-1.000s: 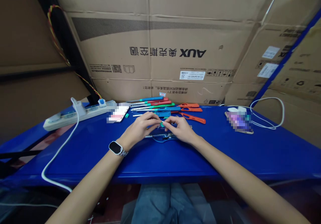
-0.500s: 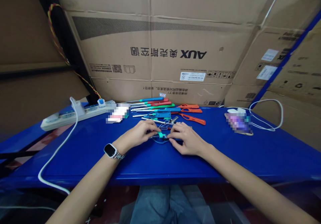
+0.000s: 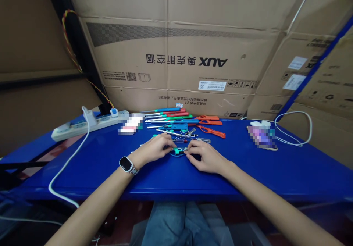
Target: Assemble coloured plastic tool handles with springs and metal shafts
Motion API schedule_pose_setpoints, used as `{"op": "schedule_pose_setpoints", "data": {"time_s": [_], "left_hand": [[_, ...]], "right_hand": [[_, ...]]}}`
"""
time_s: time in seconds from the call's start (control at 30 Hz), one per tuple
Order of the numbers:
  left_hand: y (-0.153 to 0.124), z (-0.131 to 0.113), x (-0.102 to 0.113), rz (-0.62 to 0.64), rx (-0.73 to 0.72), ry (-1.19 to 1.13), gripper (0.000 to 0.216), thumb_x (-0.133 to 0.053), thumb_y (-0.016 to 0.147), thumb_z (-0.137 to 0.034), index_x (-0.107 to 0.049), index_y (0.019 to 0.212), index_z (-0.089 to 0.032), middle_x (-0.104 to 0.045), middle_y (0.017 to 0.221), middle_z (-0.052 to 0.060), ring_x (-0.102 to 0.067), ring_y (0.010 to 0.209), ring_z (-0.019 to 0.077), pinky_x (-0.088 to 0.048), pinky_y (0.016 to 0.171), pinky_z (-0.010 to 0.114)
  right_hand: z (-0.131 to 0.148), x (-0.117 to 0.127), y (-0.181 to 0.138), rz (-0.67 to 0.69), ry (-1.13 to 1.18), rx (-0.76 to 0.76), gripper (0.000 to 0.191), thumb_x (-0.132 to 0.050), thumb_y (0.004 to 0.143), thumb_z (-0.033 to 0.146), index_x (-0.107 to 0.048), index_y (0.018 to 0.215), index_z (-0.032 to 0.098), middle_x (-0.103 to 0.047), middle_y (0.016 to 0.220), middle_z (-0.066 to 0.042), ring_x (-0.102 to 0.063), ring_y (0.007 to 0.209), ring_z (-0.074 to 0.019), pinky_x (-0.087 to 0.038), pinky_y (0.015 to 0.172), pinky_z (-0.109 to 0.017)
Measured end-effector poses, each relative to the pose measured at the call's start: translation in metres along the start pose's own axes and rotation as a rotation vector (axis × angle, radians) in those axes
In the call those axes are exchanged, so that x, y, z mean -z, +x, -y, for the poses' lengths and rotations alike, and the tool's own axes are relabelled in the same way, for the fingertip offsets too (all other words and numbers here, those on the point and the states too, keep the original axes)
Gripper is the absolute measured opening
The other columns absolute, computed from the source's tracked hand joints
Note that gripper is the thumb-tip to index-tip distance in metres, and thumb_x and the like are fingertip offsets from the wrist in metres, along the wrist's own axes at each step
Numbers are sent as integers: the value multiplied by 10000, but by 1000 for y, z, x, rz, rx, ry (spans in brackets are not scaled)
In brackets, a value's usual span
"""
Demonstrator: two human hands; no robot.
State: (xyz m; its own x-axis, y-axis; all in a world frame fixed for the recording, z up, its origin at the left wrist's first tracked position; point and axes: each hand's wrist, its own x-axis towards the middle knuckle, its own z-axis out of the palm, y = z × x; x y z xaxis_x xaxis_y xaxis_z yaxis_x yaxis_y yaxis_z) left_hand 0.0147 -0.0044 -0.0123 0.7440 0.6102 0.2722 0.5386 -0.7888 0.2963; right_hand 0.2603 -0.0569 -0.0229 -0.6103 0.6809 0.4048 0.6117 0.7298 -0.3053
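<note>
My left hand [image 3: 158,147], a watch on its wrist, pinches a small green plastic part [image 3: 176,151] between thumb and fingers above the blue table. Opposite it, my right hand [image 3: 206,155] has its thumb and fingertips closed at the dark end of the same small assembly; what exactly they grip is too small to make out. A thin blue curved piece [image 3: 176,155] shows just below the fingertips. Just beyond the hands lies a screwdriver [image 3: 204,140] with a clear handle, beside thin white wires [image 3: 178,138] and a long metal tube [image 3: 171,132].
Several long-nosed lighters with blue, red and green bodies [image 3: 179,121] lie at the back, beside orange handle shells [image 3: 212,131]. Phones rest left [image 3: 131,124] and right [image 3: 261,137]. A power strip [image 3: 88,125] with a white cable [image 3: 68,157] stands left; cardboard [image 3: 182,36] walls the back.
The view has shifted slightly. My right hand sits a little lower, uncovering the screwdriver's clear handle. Both hands stay at the small green part.
</note>
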Motion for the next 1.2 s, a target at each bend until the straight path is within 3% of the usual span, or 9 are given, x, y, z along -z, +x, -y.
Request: {"op": "schedule_pose_setpoints", "data": {"time_s": [0.33,0.53,0.67,0.9,1.03,1.2], "left_hand": [[-1,-1,-12,-85,51,-143,147,-607,907,-171,-743,948,-211,-667,839,26,-612,777,159,-455,680,251],[-2,-1,-14,-117,85,-187,101,-642,876,-155,-730,900,-198,-687,803,21,-609,785,164,-452,688,255],[-2,2,-16,-121,52,-215,88,-642,875,-160,-724,872,-194,-700,814,24,-615,808,171,-460,708,262],[-3,4,-14,-104,70,-242,51,-669,863,-200,-717,877,-193,-672,808,17,-604,765,163,-472,707,264],[-11,-1,-7,-103,-43,-132,67,-679,876,-242,-696,918,-194,-644,910,37,-576,914,199,-467,795,296],[-19,0,-8,-19,-130,-7,150,-586,959,-255,-717,914,-196,-615,960,50,-541,924,195,-446,806,303]], "right_hand": [[-1,2,-2,28,21,-4,192,-557,922,222,-741,965,194,-684,978,-64,-652,879,-177,-487,810,-315],[13,4,3,25,-131,-80,185,-571,932,292,-730,900,201,-664,946,-52,-620,863,-180,-410,856,-369],[30,-2,22,-36,-232,-158,178,-588,908,332,-672,904,176,-651,944,-71,-598,897,-209,-399,824,-355],[35,-17,42,51,-211,-288,86,-600,840,214,-611,919,184,-660,856,-55,-599,798,-194,-369,656,-285],[33,-22,37,11,-162,-336,48,-593,824,189,-616,866,189,-659,853,-52,-605,793,-186,-378,663,-276],[29,-22,35,2,-139,-313,61,-591,816,161,-626,860,187,-659,874,-50,-610,825,-184,-395,686,-269]]}}
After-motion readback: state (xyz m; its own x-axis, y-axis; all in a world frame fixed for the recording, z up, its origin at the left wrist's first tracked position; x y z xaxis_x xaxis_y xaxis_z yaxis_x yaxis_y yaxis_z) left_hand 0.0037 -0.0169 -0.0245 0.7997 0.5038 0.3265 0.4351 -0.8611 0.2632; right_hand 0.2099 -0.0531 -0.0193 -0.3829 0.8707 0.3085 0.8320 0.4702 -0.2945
